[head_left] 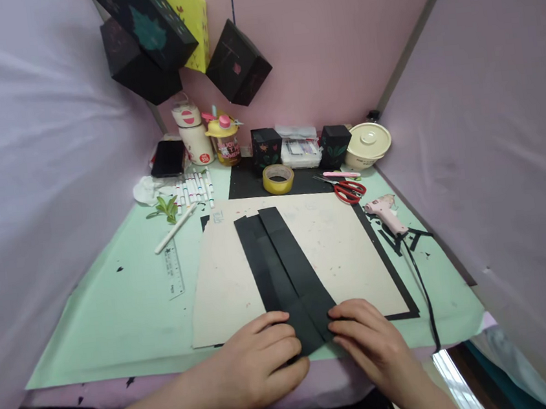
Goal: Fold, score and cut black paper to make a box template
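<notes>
A long piece of black folded paper [284, 268] lies slanted over a cream board [351, 255], with lengthwise creases and overlapping flaps. Its near end reaches past the board to the table's front edge. My left hand [258, 362] grips the near left edge of the paper, fingers curled over it and the thumb low down. On the opposite side, my right hand [370, 341] pinches the right edge between fingers and thumb. The undersides of both grips are hidden.
Red-handled scissors [347, 190], a tape roll [278, 179] and a pink glue gun [387, 214] with its cord [423, 286] lie behind and to the right. Markers [196, 188], a white pen [175, 229] and a clear ruler [174, 270] are left. Black boxes [239, 63] hang above.
</notes>
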Tool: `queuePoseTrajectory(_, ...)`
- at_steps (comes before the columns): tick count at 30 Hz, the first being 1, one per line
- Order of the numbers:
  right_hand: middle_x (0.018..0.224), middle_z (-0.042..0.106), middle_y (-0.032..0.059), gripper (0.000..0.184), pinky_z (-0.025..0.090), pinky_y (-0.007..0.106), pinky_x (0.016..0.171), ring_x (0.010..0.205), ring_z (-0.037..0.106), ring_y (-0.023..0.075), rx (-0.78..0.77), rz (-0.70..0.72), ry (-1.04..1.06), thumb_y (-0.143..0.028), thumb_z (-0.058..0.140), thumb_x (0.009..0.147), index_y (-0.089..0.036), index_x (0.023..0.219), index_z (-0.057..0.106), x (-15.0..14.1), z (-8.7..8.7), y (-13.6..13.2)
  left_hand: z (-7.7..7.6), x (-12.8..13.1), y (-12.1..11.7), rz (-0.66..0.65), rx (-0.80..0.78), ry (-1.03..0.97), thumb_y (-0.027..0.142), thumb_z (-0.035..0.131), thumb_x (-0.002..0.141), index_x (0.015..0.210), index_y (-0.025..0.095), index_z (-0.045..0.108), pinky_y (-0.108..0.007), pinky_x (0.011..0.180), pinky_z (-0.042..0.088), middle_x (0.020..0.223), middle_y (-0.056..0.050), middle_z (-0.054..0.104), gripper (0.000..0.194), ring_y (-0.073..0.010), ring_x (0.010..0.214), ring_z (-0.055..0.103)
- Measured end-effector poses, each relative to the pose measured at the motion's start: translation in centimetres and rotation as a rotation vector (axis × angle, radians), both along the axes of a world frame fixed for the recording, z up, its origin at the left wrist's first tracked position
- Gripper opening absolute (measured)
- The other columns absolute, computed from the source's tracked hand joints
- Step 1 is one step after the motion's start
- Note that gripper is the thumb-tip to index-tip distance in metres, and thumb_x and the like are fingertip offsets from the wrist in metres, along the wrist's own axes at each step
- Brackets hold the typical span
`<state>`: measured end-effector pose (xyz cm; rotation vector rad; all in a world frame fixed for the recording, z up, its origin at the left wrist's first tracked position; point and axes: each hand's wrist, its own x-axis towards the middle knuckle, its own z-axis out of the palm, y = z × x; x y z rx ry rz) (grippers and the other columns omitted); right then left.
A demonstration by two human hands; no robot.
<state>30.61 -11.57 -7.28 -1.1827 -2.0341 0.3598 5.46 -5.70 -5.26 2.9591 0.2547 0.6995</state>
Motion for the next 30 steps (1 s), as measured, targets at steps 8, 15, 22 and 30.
queuePoseTrajectory(8, 0.107, 0.071, 0.0082, 0.013, 0.060, 0.034, 0.079, 0.098, 0.068, 0.0220, -0.236, -0.430, 0.665, -0.026, 0.059, 0.090, -0.025, 0.100, 0.068, -0.7, -1.6, -0.7, -0.7, -0.5, -0.3, 0.020, 0.010, 0.016, 0.014, 0.053, 0.095, 0.098, 0.016, 0.064, -0.028, 0.070, 0.046, 0.077, -0.004, 0.063, 0.012, -0.0141, 0.070, 0.054)
queuePoseTrajectory(15, 0.109, 0.074, 0.0085, 0.030, 0.056, 0.050, 0.091, 0.108, 0.068, 0.0270, -0.672, -0.337, 1.487, -0.041, 0.054, 0.090, -0.024, 0.108, 0.070, -1.4, -0.6, 1.9, -1.8, -0.5, -0.9, 0.053, -0.227, 0.074, 0.051, 0.053, 0.094, 0.110, 0.016, 0.060, -0.033, 0.072, 0.046, 0.098, -0.010, 0.064, 0.039, -0.0199, 0.083, 0.056)
queuePoseTrajectory(22, 0.113, 0.074, 0.0067, 0.029, 0.055, 0.052, 0.094, 0.107, 0.069, 0.0256, -0.510, -0.288, 1.395, -0.038, 0.044, 0.097, -0.027, 0.105, 0.069, -1.0, 2.1, 2.3, -0.3, 0.3, 0.9, 0.140, -0.468, -0.003, 0.044, 0.055, 0.095, 0.122, 0.019, 0.059, -0.033, 0.082, 0.053, 0.111, -0.011, 0.066, 0.037, -0.0217, 0.096, 0.062)
queuePoseTrajectory(30, 0.117, 0.072, 0.0089, 0.022, 0.048, 0.054, 0.104, 0.122, 0.061, 0.0253, 0.374, 0.168, 0.065, -0.013, 0.039, 0.094, -0.024, 0.098, 0.058, -5.7, 5.3, 0.8, 3.0, -0.4, 8.0, -0.184, -1.356, -0.553, 0.089, 0.043, 0.072, 0.130, 0.019, 0.059, -0.044, 0.082, 0.058, 0.121, -0.018, 0.068, 0.093, -0.0330, 0.105, 0.068)
